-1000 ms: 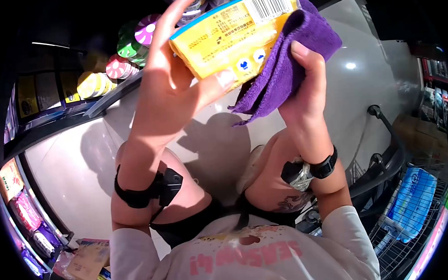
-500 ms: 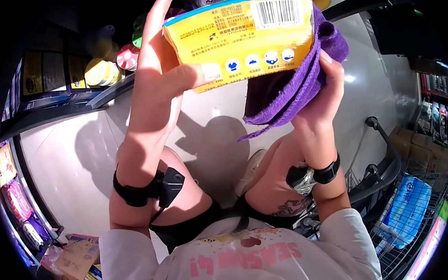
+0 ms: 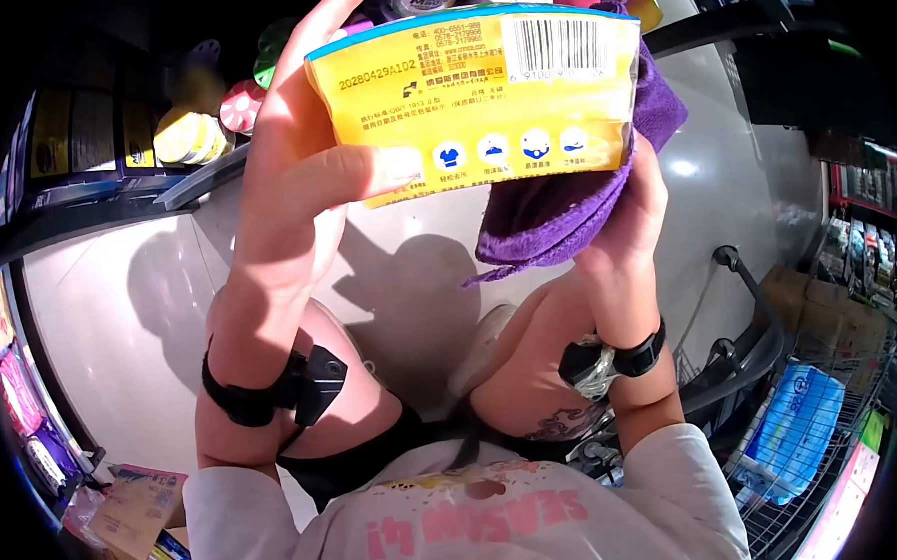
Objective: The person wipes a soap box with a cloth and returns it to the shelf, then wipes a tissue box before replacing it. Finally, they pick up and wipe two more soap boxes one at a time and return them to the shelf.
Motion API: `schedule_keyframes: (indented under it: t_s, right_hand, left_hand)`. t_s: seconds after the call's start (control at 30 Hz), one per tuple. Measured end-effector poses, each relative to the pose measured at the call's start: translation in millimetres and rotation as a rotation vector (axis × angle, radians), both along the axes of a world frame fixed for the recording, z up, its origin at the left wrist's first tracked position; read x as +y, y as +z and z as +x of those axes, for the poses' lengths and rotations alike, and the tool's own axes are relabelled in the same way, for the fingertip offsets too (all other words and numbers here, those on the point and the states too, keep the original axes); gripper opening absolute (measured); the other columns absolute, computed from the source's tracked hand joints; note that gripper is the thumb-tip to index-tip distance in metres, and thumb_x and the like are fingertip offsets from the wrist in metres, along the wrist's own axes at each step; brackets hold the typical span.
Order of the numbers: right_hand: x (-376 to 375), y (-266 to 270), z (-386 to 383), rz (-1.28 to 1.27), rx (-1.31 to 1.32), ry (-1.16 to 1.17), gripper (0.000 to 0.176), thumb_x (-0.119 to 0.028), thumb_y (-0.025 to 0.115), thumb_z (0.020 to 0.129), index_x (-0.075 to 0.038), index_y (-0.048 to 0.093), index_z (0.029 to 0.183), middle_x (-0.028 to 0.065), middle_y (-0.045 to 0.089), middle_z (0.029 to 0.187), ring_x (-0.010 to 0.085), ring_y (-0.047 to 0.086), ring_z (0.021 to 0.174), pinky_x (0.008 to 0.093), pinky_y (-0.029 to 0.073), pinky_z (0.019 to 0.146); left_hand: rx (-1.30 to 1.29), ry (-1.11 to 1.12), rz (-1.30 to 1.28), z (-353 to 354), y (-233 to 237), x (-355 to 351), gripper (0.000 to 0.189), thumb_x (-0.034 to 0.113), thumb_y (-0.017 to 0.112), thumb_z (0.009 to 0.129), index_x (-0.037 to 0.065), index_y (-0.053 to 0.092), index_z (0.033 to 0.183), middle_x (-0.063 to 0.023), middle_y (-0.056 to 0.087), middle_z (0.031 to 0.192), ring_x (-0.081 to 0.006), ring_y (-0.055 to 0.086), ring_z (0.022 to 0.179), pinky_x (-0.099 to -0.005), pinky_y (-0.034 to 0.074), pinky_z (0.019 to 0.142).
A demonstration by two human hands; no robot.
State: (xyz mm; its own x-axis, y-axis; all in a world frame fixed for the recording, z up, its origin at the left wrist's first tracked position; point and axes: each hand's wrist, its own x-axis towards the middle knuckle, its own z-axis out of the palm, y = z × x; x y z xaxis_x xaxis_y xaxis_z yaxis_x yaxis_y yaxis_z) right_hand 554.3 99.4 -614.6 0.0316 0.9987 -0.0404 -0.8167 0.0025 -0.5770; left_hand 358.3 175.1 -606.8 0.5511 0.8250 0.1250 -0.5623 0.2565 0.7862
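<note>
Near the top of the head view, a yellow laundry soap packet (image 3: 481, 103) with a blue edge, a barcode and printed icons faces me, slightly tilted. My left hand (image 3: 309, 176) is closed on its left end, thumb across the front and the other fingers partly hidden behind. A folded purple cloth (image 3: 556, 220) hangs behind and below the packet's right half. My right hand (image 3: 634, 207) grips this cloth, its thumb close to the packet's lower right corner. The right fingers are mostly hidden by the cloth.
A shelf edge (image 3: 199, 181) runs in front, with a yellow-lidded tub (image 3: 187, 136) and a red-and-white lid (image 3: 244, 107) above it. On the right stands a wire cart (image 3: 826, 454) with a blue packet (image 3: 797, 430). Cardboard boxes (image 3: 143, 509) lie at lower left.
The packet has shifted slightly left and down and its front is turned more squarely to me. The cloth and both hands have moved a little left with it. Both grips stay the same.
</note>
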Motion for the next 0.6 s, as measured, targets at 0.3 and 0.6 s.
schedule_keyframes:
  t_s: [0.3,0.6]
  right_hand:
    - [7.9,-4.4,1.7,-0.142,-0.108,-0.082,0.040,-0.027,0.051,0.089,0.000,0.046,0.118,0.0118,0.057,0.109,0.0202,0.057,0.098,0.0350,0.046,0.087]
    - [11.3,-9.1,4.8,-0.130,-0.064,-0.068,0.047,-0.037,0.045,0.091,0.000,0.045,0.120,0.0118,0.055,0.112,0.0206,0.056,0.099,0.0353,0.046,0.088]
  left_hand:
    - [0.155,0.100,-0.085,10.4,-1.2,-4.1,0.064,0.010,0.060,0.069,0.002,0.037,0.128,-0.0108,0.049,0.116,-0.0197,0.045,0.111,-0.0318,0.036,0.093]
    - [0.227,0.132,-0.117,18.4,0.0,-3.7,0.051,0.010,0.056,0.076,0.000,0.038,0.123,-0.0111,0.051,0.110,-0.0189,0.047,0.103,-0.0325,0.035,0.092]
